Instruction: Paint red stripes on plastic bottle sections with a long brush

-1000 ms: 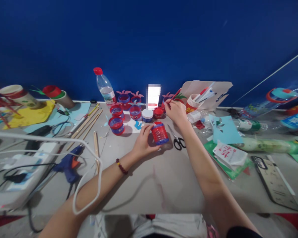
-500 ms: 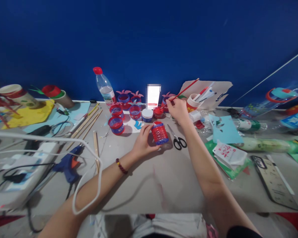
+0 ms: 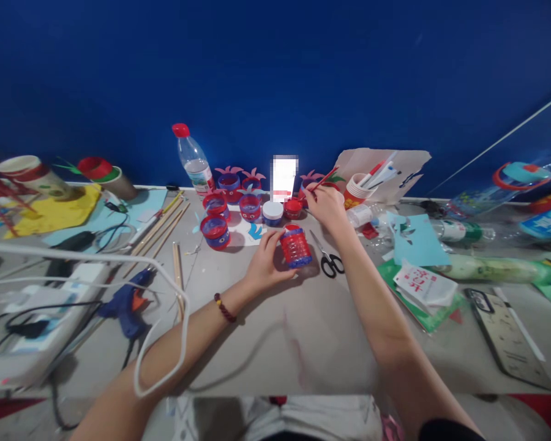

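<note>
My left hand (image 3: 270, 262) is closed around a cut piece of clear plastic bottle (image 3: 296, 247), painted red with blue at its lower end and held tilted. In my right hand (image 3: 326, 205) is a paintbrush (image 3: 327, 176) with a red handle. Its tip reaches down to a small jar of red paint (image 3: 293, 209); whether it dips in I cannot tell. A white-lidded jar (image 3: 272, 213) stands just left of the paint. Farther left are several red and blue painted cups, one of them with a stuck-on eye (image 3: 215, 232). Black-handled scissors (image 3: 331, 264) lie between my arms.
To the left are a blue glue gun (image 3: 129, 303), a white power strip (image 3: 50, 318), wooden sticks (image 3: 158, 236) and a loose white cable crossing my forearm. A red-capped bottle (image 3: 193, 162) stands behind. On the right are a cup of pens (image 3: 356, 193), plastic bottles and a phone (image 3: 507, 337).
My right hand has moved slightly left and the paintbrush has come lower, toward the red paint jar. My left hand and the bottle piece have stayed in place.
</note>
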{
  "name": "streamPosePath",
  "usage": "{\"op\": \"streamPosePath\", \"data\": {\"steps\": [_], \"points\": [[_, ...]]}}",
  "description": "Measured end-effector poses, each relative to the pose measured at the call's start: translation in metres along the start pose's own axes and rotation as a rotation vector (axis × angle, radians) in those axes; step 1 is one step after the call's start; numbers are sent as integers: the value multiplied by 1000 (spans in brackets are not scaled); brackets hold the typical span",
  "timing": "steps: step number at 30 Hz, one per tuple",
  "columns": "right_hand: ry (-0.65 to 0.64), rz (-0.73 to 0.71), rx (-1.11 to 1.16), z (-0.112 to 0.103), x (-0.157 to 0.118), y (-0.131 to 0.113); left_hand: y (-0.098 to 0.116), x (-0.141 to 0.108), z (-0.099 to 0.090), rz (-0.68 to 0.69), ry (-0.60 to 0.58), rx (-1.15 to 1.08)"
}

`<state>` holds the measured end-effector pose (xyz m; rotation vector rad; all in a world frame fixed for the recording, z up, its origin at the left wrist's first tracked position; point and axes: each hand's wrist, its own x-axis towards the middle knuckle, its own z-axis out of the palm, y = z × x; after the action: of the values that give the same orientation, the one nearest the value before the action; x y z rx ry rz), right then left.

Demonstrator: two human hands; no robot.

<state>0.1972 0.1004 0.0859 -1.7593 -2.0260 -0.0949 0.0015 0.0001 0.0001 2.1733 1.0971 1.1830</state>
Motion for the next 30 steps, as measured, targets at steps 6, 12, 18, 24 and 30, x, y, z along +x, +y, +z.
{"op": "streamPosePath", "data": {"steps": [6,12,18,24,30], "points": [[-24,-35,-24,-6,-4,-7,1,1,-1,9,8,-1],[-31,-18,-23,-11,-4,-10,1,1,-1,11,-4,-6],[14,12,87,-11,-1,-5,1,1,-1,13,-1,-11],[91,5,157,-2,1,4,1,1,-1,-2,-12,-2],[35,43,71,1,0,4,-1,1,0,-1,-19,1]]}}
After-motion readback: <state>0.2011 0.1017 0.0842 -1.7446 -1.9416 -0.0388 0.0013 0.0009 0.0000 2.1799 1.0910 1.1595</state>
